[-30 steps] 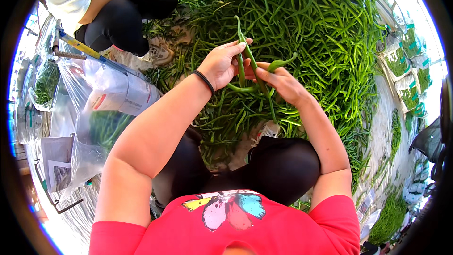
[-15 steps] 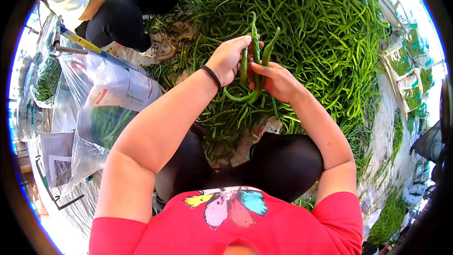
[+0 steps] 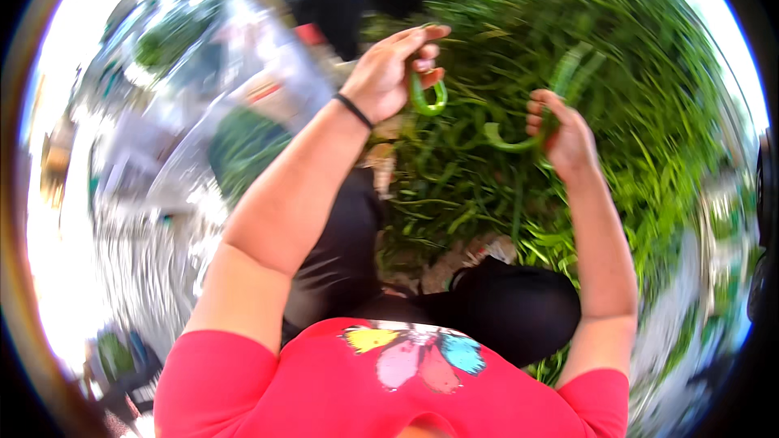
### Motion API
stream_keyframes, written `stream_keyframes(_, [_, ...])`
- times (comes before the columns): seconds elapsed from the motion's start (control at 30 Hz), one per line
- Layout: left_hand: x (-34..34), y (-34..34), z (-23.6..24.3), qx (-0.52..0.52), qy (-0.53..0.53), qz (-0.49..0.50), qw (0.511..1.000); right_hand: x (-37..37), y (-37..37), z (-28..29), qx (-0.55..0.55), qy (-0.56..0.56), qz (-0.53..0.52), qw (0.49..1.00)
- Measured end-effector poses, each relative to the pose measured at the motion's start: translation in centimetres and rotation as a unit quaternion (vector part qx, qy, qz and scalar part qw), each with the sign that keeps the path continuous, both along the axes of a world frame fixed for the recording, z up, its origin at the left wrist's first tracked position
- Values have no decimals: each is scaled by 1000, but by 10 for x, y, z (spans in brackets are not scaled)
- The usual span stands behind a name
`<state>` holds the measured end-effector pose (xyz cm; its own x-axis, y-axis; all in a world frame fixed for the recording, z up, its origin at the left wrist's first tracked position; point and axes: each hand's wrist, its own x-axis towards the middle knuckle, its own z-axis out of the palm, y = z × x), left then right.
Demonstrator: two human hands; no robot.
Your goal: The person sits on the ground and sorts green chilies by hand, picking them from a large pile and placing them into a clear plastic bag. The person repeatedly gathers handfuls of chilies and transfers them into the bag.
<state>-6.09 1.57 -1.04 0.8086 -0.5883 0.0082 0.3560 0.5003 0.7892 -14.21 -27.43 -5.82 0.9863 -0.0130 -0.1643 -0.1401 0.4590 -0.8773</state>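
Left hand [image 3: 389, 73] pinches a curled green chili pepper [image 3: 428, 97], fingers half spread. Right hand [image 3: 564, 134] w/ fist closed round a bunch of long green chilies [image 3: 535, 118], above the blurred chili heap [image 3: 633, 113].

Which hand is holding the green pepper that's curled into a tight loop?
The left hand, with the black wristband, pinches the looped pepper. The right hand grips a bunch with one long, hooked pepper.

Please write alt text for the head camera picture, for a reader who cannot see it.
A person in a red shirt holds a curled green pepper in the left hand and several long green peppers in the right hand, above a large blurred pile of green peppers. Clear plastic bags lie to the left.
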Motion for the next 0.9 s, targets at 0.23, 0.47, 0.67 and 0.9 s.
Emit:
stream_keyframes(0.23, [-175, 181, 84, 229, -287, 261, 893, -20, 71, -63, -214, 67, 15, 974])
stream_keyframes(0.47, [-417, 383, 88, 783, -332, 304, 429, -20, 90, -48, -286, 51, 96, 952])
stream_keyframes(0.67, [-541, 466, 97, 785, -64, 455, 415, 7, 75, -58, -318, 34, 119, 940])
stream_keyframes(0.9, [-552, 468, -6, 712, -43, 511, 479, 6, 70, -66, -376, 26, 113, 919])
